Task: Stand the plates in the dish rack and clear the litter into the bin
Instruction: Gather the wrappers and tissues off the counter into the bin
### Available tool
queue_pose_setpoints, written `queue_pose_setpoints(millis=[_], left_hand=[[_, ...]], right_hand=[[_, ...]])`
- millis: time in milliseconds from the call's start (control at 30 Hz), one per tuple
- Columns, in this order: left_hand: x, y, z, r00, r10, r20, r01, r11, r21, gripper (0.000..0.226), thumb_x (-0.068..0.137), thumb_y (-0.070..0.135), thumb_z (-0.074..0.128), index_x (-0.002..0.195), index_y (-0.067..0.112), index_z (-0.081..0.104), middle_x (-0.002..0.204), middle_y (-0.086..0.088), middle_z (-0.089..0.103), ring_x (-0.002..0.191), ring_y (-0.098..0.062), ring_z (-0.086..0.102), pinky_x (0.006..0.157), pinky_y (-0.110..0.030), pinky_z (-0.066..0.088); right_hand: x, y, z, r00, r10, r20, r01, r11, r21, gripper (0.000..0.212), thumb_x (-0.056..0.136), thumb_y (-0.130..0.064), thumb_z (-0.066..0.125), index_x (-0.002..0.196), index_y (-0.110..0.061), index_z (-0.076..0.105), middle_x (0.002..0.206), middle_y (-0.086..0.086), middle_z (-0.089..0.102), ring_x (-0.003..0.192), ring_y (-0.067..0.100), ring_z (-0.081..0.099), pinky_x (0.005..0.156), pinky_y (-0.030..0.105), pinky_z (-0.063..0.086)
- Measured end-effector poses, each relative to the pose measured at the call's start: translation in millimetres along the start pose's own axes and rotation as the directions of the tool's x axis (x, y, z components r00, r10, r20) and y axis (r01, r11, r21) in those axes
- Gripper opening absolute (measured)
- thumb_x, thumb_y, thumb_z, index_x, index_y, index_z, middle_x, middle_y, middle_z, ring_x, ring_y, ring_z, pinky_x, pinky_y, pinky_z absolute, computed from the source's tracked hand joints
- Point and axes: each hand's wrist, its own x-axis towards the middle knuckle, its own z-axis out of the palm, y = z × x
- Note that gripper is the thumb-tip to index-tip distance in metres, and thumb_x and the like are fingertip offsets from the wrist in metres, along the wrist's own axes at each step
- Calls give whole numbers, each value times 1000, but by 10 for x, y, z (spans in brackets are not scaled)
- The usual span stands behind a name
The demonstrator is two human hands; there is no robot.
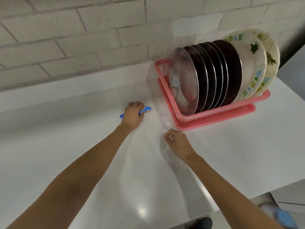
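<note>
A pink dish rack (219, 111) stands at the back right of the white counter (66, 123). Upright in it are a clear glass plate (181, 80), several dark plates (219, 71) and two patterned white plates (252, 63). My left hand (133, 115) is closed on a blue and orange wrapper (146, 108), whose ends stick out on both sides of the fist, down on the counter left of the rack. My right hand (178, 144) is closed on a small clear crumpled wrapper (170, 137) just in front of the rack's near corner.
A white brick wall (82, 38) runs along the back of the counter. The counter's front edge drops off at the lower right, where a floor area with something blue (285, 215) shows. A dark shape (204, 222) lies below the edge.
</note>
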Motion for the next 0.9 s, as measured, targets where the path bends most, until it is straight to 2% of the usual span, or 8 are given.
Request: queue_pose_setpoints(millis=[133, 233, 333, 500, 600, 733, 800, 900], left_hand=[[-336, 97, 18, 994, -12, -106, -20, 955, -296, 37, 83, -11, 51, 108, 8, 72, 107, -3, 68, 92, -24, 58, 79, -29, 44], [-576, 317, -38, 990, -68, -122, -7, 848, -529, 47, 71, -22, 44, 89, 7, 77, 92, 2, 70, 83, -19, 63, 65, -28, 44], [-790, 559, -37, 988, -147, -45, 86, 772, -630, 47, 68, -22, 42, 68, 15, 72, 78, 5, 70, 68, -18, 59, 60, -34, 43], [-1114, 1029, 7, 951, -270, 154, 295, 628, -720, 42, 73, -17, 41, 56, 14, 64, 60, 6, 62, 50, -10, 50, 51, -21, 41], [-1345, 1356, 40, 943, -275, 187, 314, 553, -771, 37, 68, -15, 38, 52, 11, 60, 58, -2, 60, 48, -11, 45, 47, -20, 36], [-1683, 1855, 146, 927, -309, 210, 333, 425, -842, 16, 65, 5, 40, 53, 3, 50, 61, -13, 52, 58, -25, 37, 53, -29, 22], [-1841, 2118, 237, 922, -316, 223, 338, 377, -862, 16, 67, 12, 42, 56, 0, 45, 62, -14, 46, 64, -29, 33, 57, -38, 19], [-2083, 2561, 373, 937, -308, 163, 275, 368, -888, 21, 72, 15, 42, 59, -1, 42, 63, -15, 43, 66, -27, 34, 59, -34, 23]], right_hand=[[-60, 17, -16, 1000, -16, 6, 16, 1000, 22, 15, 96, -12, 54, 86, -9, 66, 83, 0, 64, 69, 14, 55, 70, 25, 44], [-142, 9, -20, 997, -79, -22, 80, 995, 67, 27, 97, -21, 57, 72, -13, 63, 66, -5, 58, 57, 10, 50, 67, 26, 43], [-239, 15, -74, 993, -100, -55, 105, 990, 96, 47, 97, -34, 57, 57, -10, 48, 51, -7, 39, 52, 10, 34, 57, 20, 32], [-485, 72, -251, 999, -43, -21, 46, 980, 192, 60, 95, -40, 59, 49, -15, 29, 45, -7, 25, 45, 13, 30, 50, 19, 28], [-690, 206, -423, 998, -47, -39, 54, 975, 218, 55, 95, -35, 58, 56, -3, 35, 50, 0, 28, 50, 17, 36, 55, 28, 32], [-1058, 512, -765, 997, -48, -55, 64, 932, 357, 24, 85, -18, 41, 64, -8, 44, 57, -4, 37, 54, 14, 33, 53, 27, 27], [-1274, 708, -967, 998, -40, -55, 59, 912, 405, 20, 83, -16, 37, 68, -7, 47, 61, 0, 42, 56, 17, 35, 51, 27, 25], [-1569, 1007, -1262, 998, -43, -49, 60, 911, 407, 20, 82, -17, 36, 71, -8, 50, 67, 4, 46, 59, 17, 39, 51, 29, 27]])
